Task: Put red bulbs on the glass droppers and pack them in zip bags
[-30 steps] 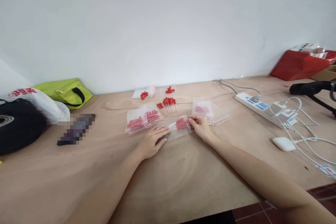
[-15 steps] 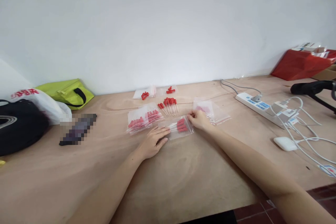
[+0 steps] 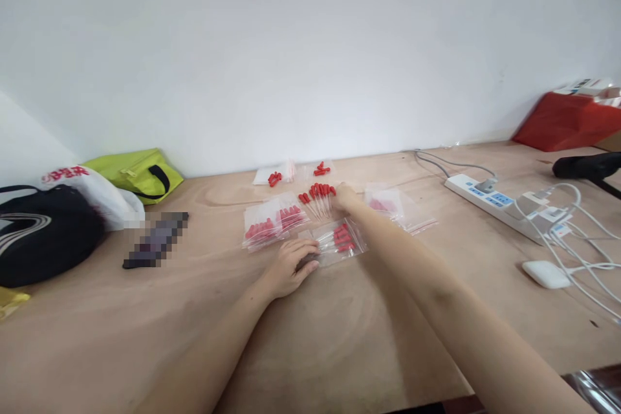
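My left hand (image 3: 288, 266) lies on the table with its fingertips on the left end of a clear zip bag (image 3: 358, 252). Its fingers are extended, the thumb apart. Inside that bag are several red-tipped sticks, their red ends (image 3: 343, 237) to the right. My right hand (image 3: 345, 197) is beside a fanned group of loose red-tipped sticks (image 3: 321, 194), at their right side. Its fingers are blurred and partly hidden, so I cannot see whether it grips one. Left of the fan lie overlapping filled bags (image 3: 269, 223).
Behind lie two bags with short red pieces (image 3: 274, 178). More clear bags (image 3: 412, 210) lie right of my right wrist. A power strip (image 3: 490, 204) with cables and a white charger (image 3: 548, 273) are farther right. At left are a phone (image 3: 158, 239), a black bag (image 3: 48, 233) and a green bag (image 3: 136, 171).
My right hand has left the right edge of the filled zip bag and moved up to the loose red-tipped sticks. My left hand stays at the bag's left end. The view has shifted slightly.
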{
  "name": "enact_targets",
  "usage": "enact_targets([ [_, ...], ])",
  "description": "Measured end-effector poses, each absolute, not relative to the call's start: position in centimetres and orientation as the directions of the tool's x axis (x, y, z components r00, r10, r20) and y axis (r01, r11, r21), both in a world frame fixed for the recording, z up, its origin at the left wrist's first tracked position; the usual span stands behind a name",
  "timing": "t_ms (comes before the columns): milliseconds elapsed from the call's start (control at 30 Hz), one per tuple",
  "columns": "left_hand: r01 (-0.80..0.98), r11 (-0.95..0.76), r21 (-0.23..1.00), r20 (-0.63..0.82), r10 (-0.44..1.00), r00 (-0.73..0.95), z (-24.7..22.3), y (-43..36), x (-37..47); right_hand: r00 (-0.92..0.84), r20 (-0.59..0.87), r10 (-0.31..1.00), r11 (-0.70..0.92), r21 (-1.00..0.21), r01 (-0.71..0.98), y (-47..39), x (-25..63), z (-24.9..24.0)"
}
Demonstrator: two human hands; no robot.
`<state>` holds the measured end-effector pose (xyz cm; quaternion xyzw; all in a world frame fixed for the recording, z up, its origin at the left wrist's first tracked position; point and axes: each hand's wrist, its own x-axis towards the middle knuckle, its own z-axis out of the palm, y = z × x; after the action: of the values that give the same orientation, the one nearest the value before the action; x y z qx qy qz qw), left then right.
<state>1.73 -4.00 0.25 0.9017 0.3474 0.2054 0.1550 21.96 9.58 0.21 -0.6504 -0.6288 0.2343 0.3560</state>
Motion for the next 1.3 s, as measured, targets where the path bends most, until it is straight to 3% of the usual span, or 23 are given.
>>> enact_targets([
  [200,0.604,-0.686,0.406,0.245,0.718,0.652,0.2,-4.0,1.8,0.192,0.154,0.969,-0.013,-0.744,0.668,6.3,26.3,1.1],
  [333,0.625,-0.685,0.373,0.228,0.721,0.654,0.1,-3.8,2.0,0.345,0.2,0.917,0.058,-0.923,0.381,2.7,28.8,-0.2],
  [467,0.632,-0.695,0.343,0.198,0.712,0.674,0.1,-3.6,2.1,0.405,0.145,0.903,0.094,-0.985,0.143,0.5,28.7,-2.0],
  [667,0.657,-0.678,0.329,0.184,0.729,0.659,0.3,-3.7,2.2,0.402,0.15,0.903,0.162,-0.987,0.004,-0.1,27.2,-2.6],
  [900,0.66,-0.685,0.309,0.174,0.723,0.668,0.2,-3.7,2.2,0.446,0.157,0.881,0.163,-0.986,0.026,-0.3,27.6,-2.5],
  [1100,0.666,-0.677,0.312,0.155,0.728,0.667,0.4,-3.8,2.2,0.383,0.109,0.917,0.187,-0.967,-0.173,-0.4,26.3,-2.6],
  [1300,0.684,-0.663,0.304,0.143,0.741,0.656,0.4,-3.8,2.1,0.295,0.072,0.953,0.137,-0.968,-0.209,-1.3,25.7,-2.1],
])
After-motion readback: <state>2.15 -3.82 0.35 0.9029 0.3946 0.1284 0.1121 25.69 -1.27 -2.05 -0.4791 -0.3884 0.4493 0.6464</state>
